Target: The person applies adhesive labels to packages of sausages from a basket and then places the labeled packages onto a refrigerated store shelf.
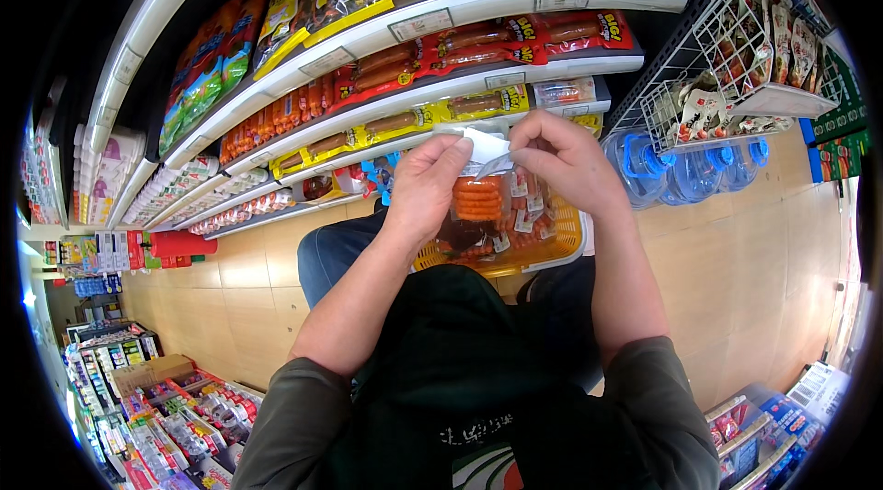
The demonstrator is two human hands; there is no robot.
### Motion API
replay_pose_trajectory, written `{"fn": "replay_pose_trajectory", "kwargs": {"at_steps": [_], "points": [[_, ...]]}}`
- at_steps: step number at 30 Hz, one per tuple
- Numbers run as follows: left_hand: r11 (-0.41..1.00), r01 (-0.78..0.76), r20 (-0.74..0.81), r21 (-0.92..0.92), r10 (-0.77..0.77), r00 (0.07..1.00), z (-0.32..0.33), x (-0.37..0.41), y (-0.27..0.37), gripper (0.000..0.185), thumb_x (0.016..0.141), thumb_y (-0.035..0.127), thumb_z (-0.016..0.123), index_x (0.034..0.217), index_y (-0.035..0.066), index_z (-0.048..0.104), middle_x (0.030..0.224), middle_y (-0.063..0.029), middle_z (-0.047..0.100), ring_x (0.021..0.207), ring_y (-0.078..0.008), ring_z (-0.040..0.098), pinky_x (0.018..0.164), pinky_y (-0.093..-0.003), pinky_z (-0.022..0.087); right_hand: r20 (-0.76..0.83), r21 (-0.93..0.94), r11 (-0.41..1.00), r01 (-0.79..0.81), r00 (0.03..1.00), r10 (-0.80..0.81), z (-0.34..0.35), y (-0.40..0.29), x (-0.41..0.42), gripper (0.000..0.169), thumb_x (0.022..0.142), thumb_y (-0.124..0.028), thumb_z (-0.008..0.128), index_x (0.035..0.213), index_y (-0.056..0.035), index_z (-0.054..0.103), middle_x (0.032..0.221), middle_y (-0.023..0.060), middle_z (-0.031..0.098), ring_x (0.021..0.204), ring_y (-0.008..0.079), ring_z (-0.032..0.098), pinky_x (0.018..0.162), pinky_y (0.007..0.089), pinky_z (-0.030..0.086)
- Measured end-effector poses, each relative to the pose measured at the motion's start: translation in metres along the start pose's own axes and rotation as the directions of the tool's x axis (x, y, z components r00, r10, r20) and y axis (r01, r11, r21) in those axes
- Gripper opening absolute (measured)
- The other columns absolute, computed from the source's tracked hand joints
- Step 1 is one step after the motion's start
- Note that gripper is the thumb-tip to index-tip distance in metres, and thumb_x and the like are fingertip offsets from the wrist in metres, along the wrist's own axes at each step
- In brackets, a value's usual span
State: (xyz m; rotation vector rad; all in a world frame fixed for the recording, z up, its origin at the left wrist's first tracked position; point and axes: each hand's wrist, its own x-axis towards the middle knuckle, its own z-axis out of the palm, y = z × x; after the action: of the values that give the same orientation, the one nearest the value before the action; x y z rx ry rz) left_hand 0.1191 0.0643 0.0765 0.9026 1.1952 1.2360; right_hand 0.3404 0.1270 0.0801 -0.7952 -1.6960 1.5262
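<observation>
A clear plastic pack of orange-red sausages (478,199) is in front of me, above a yellow plastic basket (567,241). My left hand (433,179) grips the pack's upper left side, its thumb over the edge of a white paper label (479,145). With thumb and forefinger, my right hand (569,159) pinches the right side of that label, which is bent and partly lifted. More packaged sausages (528,217) with small white labels lie inside the basket. Fingers on the far side of the pack are hidden.
Shelves (441,79) of sausage packs rise ahead and to the left. Large water bottles (697,169) stand on the floor at right, beneath wire baskets (731,48) of snack packets. Boxed goods (186,421) are stacked behind left, and a bin of packets (741,428) sits behind right.
</observation>
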Motion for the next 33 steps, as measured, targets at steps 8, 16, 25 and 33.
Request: {"fn": "replay_pose_trajectory", "kwargs": {"at_steps": [8,16,25,33], "points": [[0.996,-0.017,0.033,-0.087,0.020,0.999,-0.005,0.004,-0.004,0.021,0.108,0.017,0.062,0.111,-0.001,0.073,0.103,-0.0047,0.075,0.093,-0.0092,0.065,0.088,-0.0278,0.054,0.033,-0.071,0.994,0.084,0.996,-0.082,0.003,-0.014,-0.004,0.012,0.090,0.006,0.068,0.099,-0.0019,0.066,0.100,0.0020,0.065,0.082,0.0071,0.064,0.070,0.0232,0.052],[0.991,-0.001,0.058,-0.131,0.008,0.998,-0.006,0.005,-0.010,0.022,0.108,0.018,0.062,0.111,-0.001,0.073,0.102,-0.0046,0.075,0.090,-0.0094,0.066,0.083,-0.0269,0.055,0.060,0.099,0.995,0.021,0.998,-0.027,-0.005,0.001,-0.001,0.011,0.091,0.007,0.066,0.097,-0.0018,0.064,0.105,0.0036,0.065,0.085,0.0078,0.064,0.074,0.0233,0.053],[0.977,0.126,0.087,-0.172,-0.112,0.990,-0.013,0.006,-0.013,0.023,0.107,0.021,0.064,0.115,0.000,0.071,0.104,-0.0062,0.074,0.093,-0.0132,0.068,0.087,-0.0290,0.055,0.089,0.219,0.974,-0.053,0.995,0.034,-0.008,0.011,0.000,0.011,0.094,0.008,0.065,0.099,-0.0019,0.062,0.102,0.0043,0.065,0.083,0.0099,0.066,0.073,0.0257,0.055],[0.866,0.320,0.207,-0.385,-0.257,0.944,-0.018,0.013,-0.017,0.025,0.103,0.016,0.065,0.117,-0.004,0.069,0.113,-0.0120,0.074,0.103,-0.0218,0.070,0.096,-0.0367,0.055,0.090,0.227,0.970,-0.087,0.994,0.068,-0.005,0.009,0.001,0.012,0.094,0.007,0.067,0.101,-0.0018,0.063,0.098,0.0029,0.065,0.084,0.0102,0.066,0.074,0.0264,0.055]]}}
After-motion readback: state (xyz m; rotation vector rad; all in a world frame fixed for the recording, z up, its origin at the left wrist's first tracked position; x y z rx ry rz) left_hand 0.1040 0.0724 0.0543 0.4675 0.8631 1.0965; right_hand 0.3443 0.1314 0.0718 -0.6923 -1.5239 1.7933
